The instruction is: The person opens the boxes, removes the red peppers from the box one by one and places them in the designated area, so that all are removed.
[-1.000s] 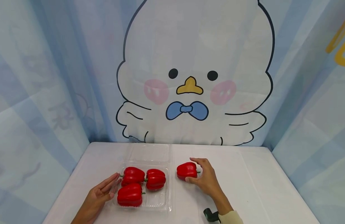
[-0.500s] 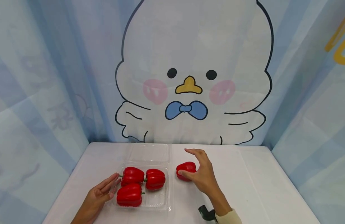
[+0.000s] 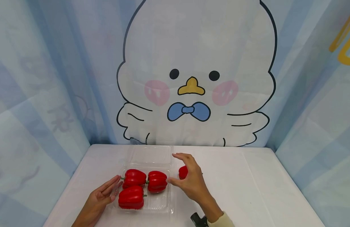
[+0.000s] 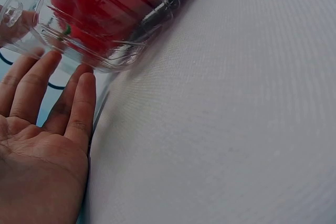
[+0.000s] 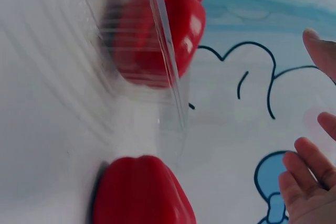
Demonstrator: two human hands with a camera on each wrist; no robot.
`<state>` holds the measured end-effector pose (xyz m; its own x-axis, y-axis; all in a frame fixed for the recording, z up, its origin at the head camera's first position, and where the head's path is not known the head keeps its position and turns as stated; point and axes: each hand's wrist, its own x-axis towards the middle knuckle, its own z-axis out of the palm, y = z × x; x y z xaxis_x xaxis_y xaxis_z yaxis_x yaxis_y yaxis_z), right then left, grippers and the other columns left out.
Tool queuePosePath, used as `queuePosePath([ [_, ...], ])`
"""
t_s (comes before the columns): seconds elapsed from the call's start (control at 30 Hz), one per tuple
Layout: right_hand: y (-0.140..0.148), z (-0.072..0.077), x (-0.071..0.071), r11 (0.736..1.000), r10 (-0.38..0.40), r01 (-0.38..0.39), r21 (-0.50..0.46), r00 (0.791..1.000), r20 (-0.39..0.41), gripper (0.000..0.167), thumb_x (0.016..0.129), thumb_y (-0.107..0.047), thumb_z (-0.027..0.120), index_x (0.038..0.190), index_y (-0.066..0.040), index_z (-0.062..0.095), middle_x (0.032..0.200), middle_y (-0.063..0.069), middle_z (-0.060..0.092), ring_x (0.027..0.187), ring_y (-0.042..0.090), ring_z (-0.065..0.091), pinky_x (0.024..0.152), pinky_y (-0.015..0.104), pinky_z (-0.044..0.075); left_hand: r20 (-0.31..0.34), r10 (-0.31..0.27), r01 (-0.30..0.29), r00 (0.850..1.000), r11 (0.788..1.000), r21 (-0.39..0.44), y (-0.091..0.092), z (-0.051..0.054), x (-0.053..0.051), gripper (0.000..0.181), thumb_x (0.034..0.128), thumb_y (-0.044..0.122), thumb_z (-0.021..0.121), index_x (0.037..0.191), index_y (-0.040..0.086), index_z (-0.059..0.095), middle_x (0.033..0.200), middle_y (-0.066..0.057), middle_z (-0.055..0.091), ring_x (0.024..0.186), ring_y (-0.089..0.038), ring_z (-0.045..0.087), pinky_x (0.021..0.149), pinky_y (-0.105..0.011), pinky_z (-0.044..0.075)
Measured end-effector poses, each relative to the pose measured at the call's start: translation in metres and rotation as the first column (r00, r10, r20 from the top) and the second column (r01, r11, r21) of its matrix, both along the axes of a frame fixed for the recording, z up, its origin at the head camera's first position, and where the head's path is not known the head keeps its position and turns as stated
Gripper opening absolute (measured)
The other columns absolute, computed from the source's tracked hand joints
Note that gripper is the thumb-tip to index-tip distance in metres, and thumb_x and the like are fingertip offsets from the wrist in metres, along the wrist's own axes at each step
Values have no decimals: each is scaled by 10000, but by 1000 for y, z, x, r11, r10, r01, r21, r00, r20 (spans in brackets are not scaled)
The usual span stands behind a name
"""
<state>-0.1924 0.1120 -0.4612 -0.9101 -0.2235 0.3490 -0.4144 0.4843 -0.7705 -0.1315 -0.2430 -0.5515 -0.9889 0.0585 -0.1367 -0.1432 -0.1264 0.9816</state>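
Observation:
A clear plastic clamshell box [image 3: 160, 205] stands on the table with its lid folded back. Inside it are a rear-left red bell pepper [image 3: 135, 178], a front-left bell pepper [image 3: 131, 198] and a right-hand bell pepper [image 3: 157, 182]. My left hand [image 3: 98, 200] touches the box's left side with straight fingertips [image 4: 86, 85]. My right hand [image 3: 192, 181] hovers by the box's right edge, thumb and fingers spread, holding nothing. Behind it, a loose bell pepper [image 3: 182, 172] lies on the table, mostly hidden in the head view; the right wrist view shows this loose pepper [image 5: 142, 195] outside the box wall.
The white tabletop [image 3: 263, 189] extends to the right. The box's lid [image 3: 150, 154] lies towards the back edge. A curtain [image 3: 234, 47] with a cartoon bird hangs behind the table. A dark device [image 3: 198, 219] sits at my right wrist.
My right hand has released the loose pepper on the table right of the box, then moved left towards the box with its fingers spread. My left hand stays at the box's side.

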Motion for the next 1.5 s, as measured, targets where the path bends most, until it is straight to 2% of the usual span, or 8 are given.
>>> queuePosePath([
  [0.23,-19,-10,0,999,51,-52,6,997,59,832,759,-248,978,1483,-353,581,1515,-55,565,1417,218,535,1097,569,555,9,2,-2,1000,1000,5,0,0,0,787,1021,58,687,1673,4,248,1423,324,598,1291,117,596,1038,-180,542],
  [0.4,-30,-17,-2,995,88,-90,33,994,66,811,774,-254,967,1486,-307,582,1503,-34,578,1397,219,549,1097,582,552,30,15,-15,999,1000,-9,0,0,-1,795,1009,75,707,1675,37,273,1437,315,592,1284,122,597,1043,-187,542],
  [0.57,-38,-27,-6,990,121,-128,66,987,108,811,784,-260,961,1497,-271,576,1509,-21,580,1407,225,546,1077,556,572,61,22,-21,998,1000,-14,0,1,-3,797,1009,101,716,1680,78,287,1503,272,565,1282,126,596,1061,-200,534],
  [0.7,-42,-36,-10,982,139,-155,105,979,151,815,787,-284,959,1500,-295,566,1505,-13,574,1401,232,543,1066,530,586,89,28,-26,996,999,-26,1,2,-4,798,1013,140,722,1684,107,290,1545,240,542,1269,133,598,1072,-215,534],
  [0.93,-45,-45,-16,970,150,-183,160,968,200,820,778,-284,965,1498,-272,572,1480,0,573,1388,240,536,1052,474,603,85,22,-21,996,1000,-13,0,2,-3,801,1012,116,717,1684,92,283,1527,258,553,1283,128,593,1070,-202,530],
  [1.2,-51,-46,-18,956,150,-187,227,974,171,785,773,-271,968,1469,-255,603,1432,19,585,1346,233,551,999,388,631,80,28,-27,996,999,-21,-1,2,-3,791,1016,119,711,1682,89,285,1494,279,566,1271,133,597,1063,-204,536],
  [1.5,-52,-47,-17,945,143,-173,278,982,126,789,771,-292,970,1472,-243,611,1378,9,600,1303,212,555,1012,380,624,51,19,-18,999,1000,-23,0,1,-2,775,1020,97,698,1677,66,288,1461,302,582,1288,121,595,1053,-200,542],
])
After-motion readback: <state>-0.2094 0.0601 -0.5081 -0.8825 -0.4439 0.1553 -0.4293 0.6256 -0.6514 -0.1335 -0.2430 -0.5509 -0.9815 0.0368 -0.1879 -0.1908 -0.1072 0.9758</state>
